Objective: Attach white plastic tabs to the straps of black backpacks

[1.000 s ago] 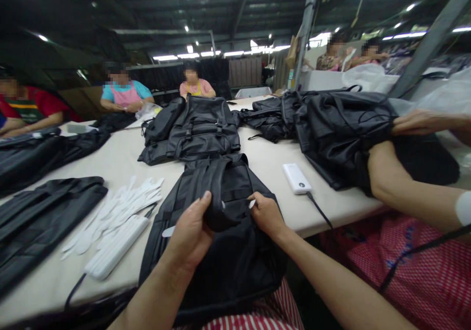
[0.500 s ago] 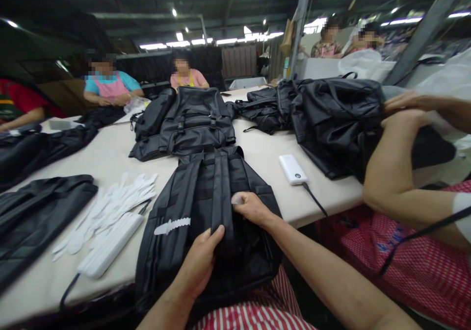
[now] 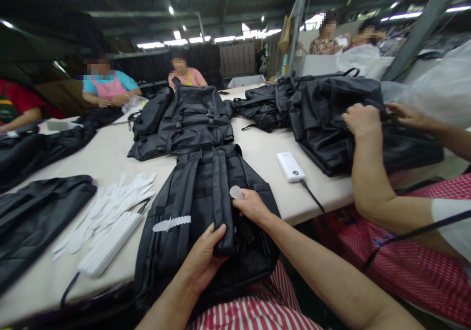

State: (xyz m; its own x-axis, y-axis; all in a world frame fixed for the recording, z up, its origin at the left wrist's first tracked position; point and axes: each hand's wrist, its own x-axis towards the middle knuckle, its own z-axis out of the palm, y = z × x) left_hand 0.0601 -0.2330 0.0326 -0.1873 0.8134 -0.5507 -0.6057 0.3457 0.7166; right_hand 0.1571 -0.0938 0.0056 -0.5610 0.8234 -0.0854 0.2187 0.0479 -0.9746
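A black backpack [image 3: 162, 256] lies in front of me with its shoulder straps facing up, its lower end against my striped apron. My left hand [image 3: 204, 256] is closed round the lower part of the right-hand shoulder strap [image 3: 222, 197], thumb on top. Beside that strap, my right hand [image 3: 252, 205] pinches a white strip with a rounded end [image 3: 236, 192]; the rest of this strip is hidden. A second white strip with a wavy edge [image 3: 172, 223] lies across the other shoulder strap [image 3: 187, 188].
White strips [image 3: 110, 205] lie piled left of the backpack, by a white power strip [image 3: 110, 244]. A white power bank [image 3: 290, 167] with a cable sits at right. More black backpacks [image 3: 195, 119] stand behind. A co-worker's hands [image 3: 364, 119] handle a black bag at right.
My left hand has moved down along the strap, which now lies flatter. My right hand has shifted slightly left, its strip showing more. The wavy strip on the other strap has become uncovered.
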